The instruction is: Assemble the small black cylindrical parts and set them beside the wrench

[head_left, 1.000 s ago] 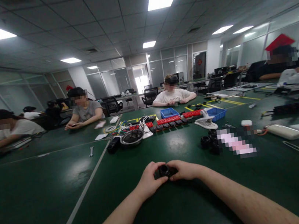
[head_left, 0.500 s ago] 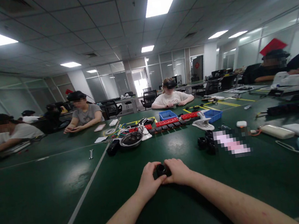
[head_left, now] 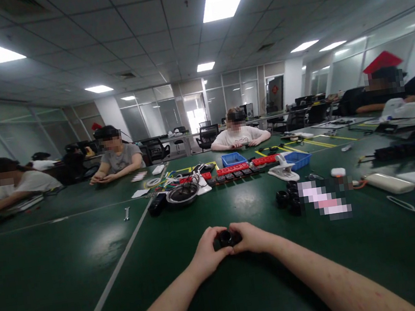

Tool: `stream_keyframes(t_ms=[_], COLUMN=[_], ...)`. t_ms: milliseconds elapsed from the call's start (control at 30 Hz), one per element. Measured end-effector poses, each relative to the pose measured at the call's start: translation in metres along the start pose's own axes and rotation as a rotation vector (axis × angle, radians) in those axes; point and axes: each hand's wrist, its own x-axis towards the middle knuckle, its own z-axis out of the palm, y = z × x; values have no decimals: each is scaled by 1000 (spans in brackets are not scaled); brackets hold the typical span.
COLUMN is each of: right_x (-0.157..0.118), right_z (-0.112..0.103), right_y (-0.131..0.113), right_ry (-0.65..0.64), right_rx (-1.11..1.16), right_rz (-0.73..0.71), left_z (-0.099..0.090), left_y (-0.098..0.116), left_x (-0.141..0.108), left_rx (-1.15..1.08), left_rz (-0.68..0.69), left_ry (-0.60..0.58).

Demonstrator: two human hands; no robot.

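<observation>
A round black hollow part [head_left: 225, 237], its dark opening facing up, sits between my two hands just above the green table. My left hand [head_left: 208, 250] curves round its left side with fingers and thumb closed on it. From the right, my right hand [head_left: 253, 237] grips the same part, fingertips at its far side and thumb at the near side. Its lower portion is hidden by the thumbs. Several similar black parts [head_left: 290, 198] stand clustered on the table to the right, beyond my right hand.
On the green table [head_left: 165, 295], a wrench [head_left: 126, 214] lies left. Ahead are a round mesh-covered item [head_left: 182, 194], red blocks [head_left: 232, 169], a white clamp [head_left: 283, 168] and a blue bin [head_left: 297, 160]. Power banks [head_left: 390, 183] lie right. A person [head_left: 239, 133] sits opposite.
My right hand's fingers have shifted slightly on the black part, and a little more of it shows between the hands. The view has moved slightly.
</observation>
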Motion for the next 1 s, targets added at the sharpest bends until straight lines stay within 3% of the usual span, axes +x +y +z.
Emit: stream_keyframes(t_ms=[233, 400, 533, 700, 900, 1000], right_x=[-5, -10, -7, -2, -6, -8], right_z=[3, -13, -18, -7, 0, 0], right_y=[-14, -15, -5, 1, -18, -20], right_ry=[108, -102, -195, -80, 69, 87], right_rx=[-288, -46, 82, 16, -443, -487], right_rz=[31, -99, -53, 3, 43, -21], left_z=[2, -5, -6, -6, -7, -6], left_y=[-4, 1, 7, 7, 0, -1], left_x=[1, 0, -1, -1, 1, 1], left_rx=[3, -1, 24, 43, 26, 24], left_rz=[-14, 28, 23, 38, 30, 38], left_ry=[51, -56, -90, -72, -26, -21])
